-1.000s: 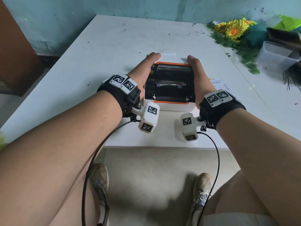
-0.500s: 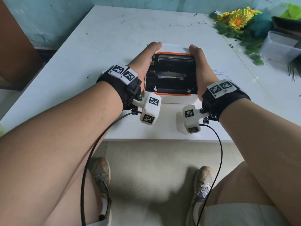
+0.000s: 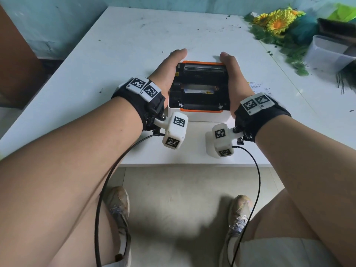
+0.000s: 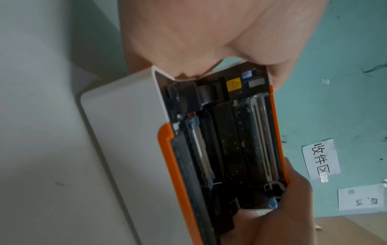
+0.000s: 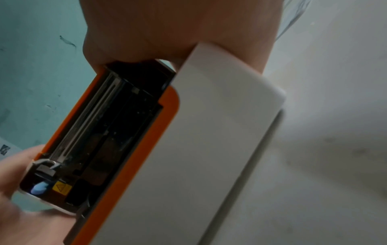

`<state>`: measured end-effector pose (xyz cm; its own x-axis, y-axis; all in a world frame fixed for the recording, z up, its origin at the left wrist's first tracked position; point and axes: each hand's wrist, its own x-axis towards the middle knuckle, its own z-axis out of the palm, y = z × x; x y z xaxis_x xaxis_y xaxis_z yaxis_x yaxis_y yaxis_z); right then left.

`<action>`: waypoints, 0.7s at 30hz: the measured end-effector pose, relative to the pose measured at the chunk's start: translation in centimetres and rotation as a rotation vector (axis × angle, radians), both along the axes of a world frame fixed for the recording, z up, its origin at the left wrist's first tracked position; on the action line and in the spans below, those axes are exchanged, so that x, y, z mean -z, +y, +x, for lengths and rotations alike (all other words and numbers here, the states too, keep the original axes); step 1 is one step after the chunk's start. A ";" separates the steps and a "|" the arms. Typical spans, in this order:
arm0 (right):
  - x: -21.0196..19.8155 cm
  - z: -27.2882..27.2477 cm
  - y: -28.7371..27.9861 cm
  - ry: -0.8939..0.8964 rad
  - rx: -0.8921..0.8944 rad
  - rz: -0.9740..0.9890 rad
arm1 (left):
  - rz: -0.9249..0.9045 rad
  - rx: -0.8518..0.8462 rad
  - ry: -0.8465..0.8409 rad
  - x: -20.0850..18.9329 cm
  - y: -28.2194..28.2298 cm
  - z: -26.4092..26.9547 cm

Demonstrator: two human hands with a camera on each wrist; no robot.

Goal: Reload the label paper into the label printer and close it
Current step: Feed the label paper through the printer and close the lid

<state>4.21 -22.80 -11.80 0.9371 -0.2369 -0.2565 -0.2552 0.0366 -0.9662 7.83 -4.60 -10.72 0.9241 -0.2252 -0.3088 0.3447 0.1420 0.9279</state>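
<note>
The label printer [image 3: 200,116] is white with orange trim and sits near the table's front edge, its black inside [image 3: 204,81] facing up. A small strip of white label paper [image 3: 198,90] shows in the middle of the bay. My left hand [image 3: 167,74] grips the printer's left side, thumb along the top edge. My right hand [image 3: 234,78] grips the right side the same way. The left wrist view has the open printer [image 4: 125,149] under my left palm [image 4: 209,33]. In the right wrist view, the printer [image 5: 199,149] lies under my right palm [image 5: 167,24]. My fingers are hidden.
A printed label sheet [image 3: 258,86] lies on the white table [image 3: 115,54] just right of the printer. Artificial sunflowers [image 3: 277,22] and a clear plastic box [image 3: 327,53] crowd the far right corner. My legs and shoes are below the table's front edge [image 3: 192,162].
Both hands stay clasped on the printer's sides. The view has shifted a little; the printer itself shows no clear movement.
</note>
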 end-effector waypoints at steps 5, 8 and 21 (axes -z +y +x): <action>0.0 0.0 0.1 -0.023 0.018 -0.017 | 0.010 0.000 0.005 0.0 0.0 0.2; -0.3 -0.3 0.1 -0.020 0.003 0.001 | 0.051 -0.025 0.005 0.2 -0.2 0.2; -2.0 -1.7 0.5 0.081 -0.011 0.145 | 0.051 -0.028 0.092 -1.2 0.2 -2.4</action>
